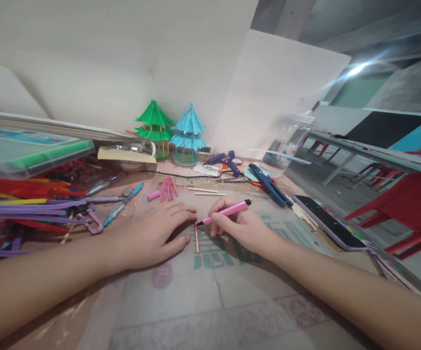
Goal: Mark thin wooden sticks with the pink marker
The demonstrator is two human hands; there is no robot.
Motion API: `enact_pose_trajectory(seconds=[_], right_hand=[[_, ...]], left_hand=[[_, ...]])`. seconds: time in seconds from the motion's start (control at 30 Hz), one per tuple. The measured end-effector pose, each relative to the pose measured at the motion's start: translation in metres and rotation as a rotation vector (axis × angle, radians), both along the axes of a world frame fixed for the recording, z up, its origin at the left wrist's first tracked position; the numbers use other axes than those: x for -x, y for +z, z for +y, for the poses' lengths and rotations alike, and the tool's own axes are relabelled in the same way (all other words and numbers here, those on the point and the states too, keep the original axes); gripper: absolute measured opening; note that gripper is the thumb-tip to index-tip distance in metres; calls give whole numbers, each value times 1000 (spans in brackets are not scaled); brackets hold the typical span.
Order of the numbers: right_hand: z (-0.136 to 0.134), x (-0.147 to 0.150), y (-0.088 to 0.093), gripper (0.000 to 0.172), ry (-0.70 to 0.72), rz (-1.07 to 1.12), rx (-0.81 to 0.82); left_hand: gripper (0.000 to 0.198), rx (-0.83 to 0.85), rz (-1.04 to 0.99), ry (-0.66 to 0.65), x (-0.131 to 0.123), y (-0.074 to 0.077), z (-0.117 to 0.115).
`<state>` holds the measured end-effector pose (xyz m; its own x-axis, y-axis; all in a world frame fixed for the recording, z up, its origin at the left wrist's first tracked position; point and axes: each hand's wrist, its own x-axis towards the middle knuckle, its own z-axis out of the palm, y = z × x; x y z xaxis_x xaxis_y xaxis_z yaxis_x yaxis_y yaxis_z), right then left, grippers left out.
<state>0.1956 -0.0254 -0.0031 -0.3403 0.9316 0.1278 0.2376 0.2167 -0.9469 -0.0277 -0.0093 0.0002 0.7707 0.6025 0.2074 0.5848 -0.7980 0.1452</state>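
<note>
In my right hand [235, 226] is a pink marker [228, 211], its dark tip down at the upper end of a small wooden stick [197, 238]. That stick is partly coloured pink and lies on a printed plastic sheet [166, 311]. My left hand [162, 231] rests flat on the sheet, fingers stretched out, with fingertips by the stick's upper end. Beyond it lie several pink sticks [168, 189] and a pink marker cap [154, 195]. Two plain sticks [210, 193] lie farther right.
Green [154, 129] and blue [189, 136] pagoda models stand at the back, near a glue gun [228, 161]. A utility knife [268, 185] and a phone [328, 222] lie right. Purple pipe cleaners [39, 214], a blue pen [123, 204] and a plastic case [31, 150] are left.
</note>
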Motion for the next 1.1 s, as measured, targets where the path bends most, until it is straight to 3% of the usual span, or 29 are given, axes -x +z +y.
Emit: enact_pose_trajectory(seconds=[0.67, 1.1], right_hand=[[-2, -1, 0, 20, 47, -13, 27], [0, 1, 0, 15, -52, -10, -18]], left_hand=[[38, -4, 17, -4, 1, -1, 0], [41, -1, 76, -18, -2, 5, -1]])
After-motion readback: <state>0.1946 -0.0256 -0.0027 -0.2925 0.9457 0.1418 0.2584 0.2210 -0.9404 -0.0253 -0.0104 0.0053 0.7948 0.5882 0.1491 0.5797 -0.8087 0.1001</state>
